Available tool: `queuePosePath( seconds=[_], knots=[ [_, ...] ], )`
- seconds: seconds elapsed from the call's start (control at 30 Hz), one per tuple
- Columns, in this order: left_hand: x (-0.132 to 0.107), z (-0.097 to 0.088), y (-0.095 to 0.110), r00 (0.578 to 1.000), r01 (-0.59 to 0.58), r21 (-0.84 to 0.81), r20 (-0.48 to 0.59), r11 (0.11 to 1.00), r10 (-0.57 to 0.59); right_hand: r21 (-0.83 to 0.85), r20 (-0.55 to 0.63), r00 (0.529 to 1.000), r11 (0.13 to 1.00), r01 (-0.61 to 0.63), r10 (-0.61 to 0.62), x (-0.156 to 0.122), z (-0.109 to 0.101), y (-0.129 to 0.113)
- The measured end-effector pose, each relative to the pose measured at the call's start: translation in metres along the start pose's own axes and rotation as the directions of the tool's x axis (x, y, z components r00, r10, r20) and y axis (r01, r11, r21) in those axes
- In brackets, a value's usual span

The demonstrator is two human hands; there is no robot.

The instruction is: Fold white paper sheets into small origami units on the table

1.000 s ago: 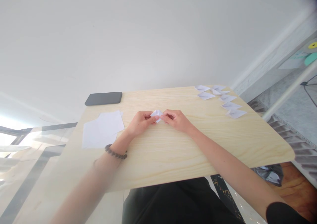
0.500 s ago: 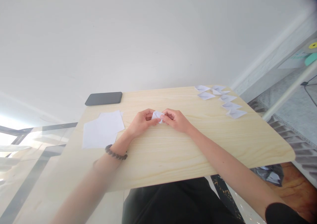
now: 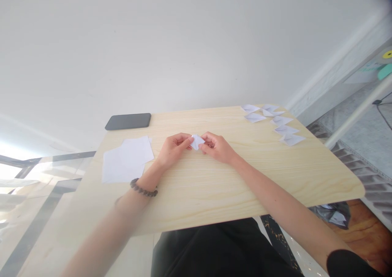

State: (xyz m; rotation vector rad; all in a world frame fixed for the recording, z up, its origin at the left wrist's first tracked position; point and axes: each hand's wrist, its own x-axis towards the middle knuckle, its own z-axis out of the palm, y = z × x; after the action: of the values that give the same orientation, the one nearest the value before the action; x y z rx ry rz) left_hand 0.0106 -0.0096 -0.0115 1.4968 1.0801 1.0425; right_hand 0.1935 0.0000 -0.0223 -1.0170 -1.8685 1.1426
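While the left hand [image 3: 172, 149] pinches a folded paper [image 3: 197, 141] at left, the right hand [image 3: 219, 148] pinches it at right.
It is over the middle of the table [image 3: 202, 195], flat sheets [image 3: 124, 160] lying left, folded pieces [image 3: 286, 130] far right.

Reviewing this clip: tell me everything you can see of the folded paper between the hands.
The folded paper is small and white, with angular edges and visible creases. The left hand pinches its left side and the right hand its right side; both hide parts of it, so the full outline cannot be seen. It is held over the pale wood-grain table; whether it touches the surface is unclear.
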Motion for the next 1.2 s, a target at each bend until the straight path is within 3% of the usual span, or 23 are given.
queuePosePath(
  seconds=[0.2, 0.37, 0.6, 0.8, 1.2],
  knots=[
    [0.000, -0.001, -0.001, 0.999, -0.030, -0.032, -0.042, 0.999, 0.029, -0.061, 0.033, 0.999, 0.998, -0.008, 0.010, -0.001, -0.002, -0.002],
    [0.001, -0.001, -0.005, 0.999, -0.035, -0.107, -0.008, 0.994, 0.034, 0.047, 0.035, 0.999, 0.999, -0.026, 0.025, 0.001, -0.001, 0.003],
    [-0.005, 0.001, 0.000, 0.998, -0.009, 0.138, 0.068, 0.990, 0.000, 0.015, -0.047, 0.999, 1.000, 0.016, -0.015, 0.003, -0.001, 0.004],
    [-0.008, 0.002, 0.004, 1.000, -0.001, 0.327, 0.009, 0.945, -0.002, -0.036, 0.009, 1.000, 0.999, -0.007, 0.007, 0.002, -0.003, 0.000],
    [-0.007, -0.005, 0.003, 0.995, -0.033, 0.291, 0.096, 0.956, 0.005, -0.096, 0.147, 0.988, 0.994, 0.058, -0.044, -0.001, -0.007, -0.002]
  ],
)
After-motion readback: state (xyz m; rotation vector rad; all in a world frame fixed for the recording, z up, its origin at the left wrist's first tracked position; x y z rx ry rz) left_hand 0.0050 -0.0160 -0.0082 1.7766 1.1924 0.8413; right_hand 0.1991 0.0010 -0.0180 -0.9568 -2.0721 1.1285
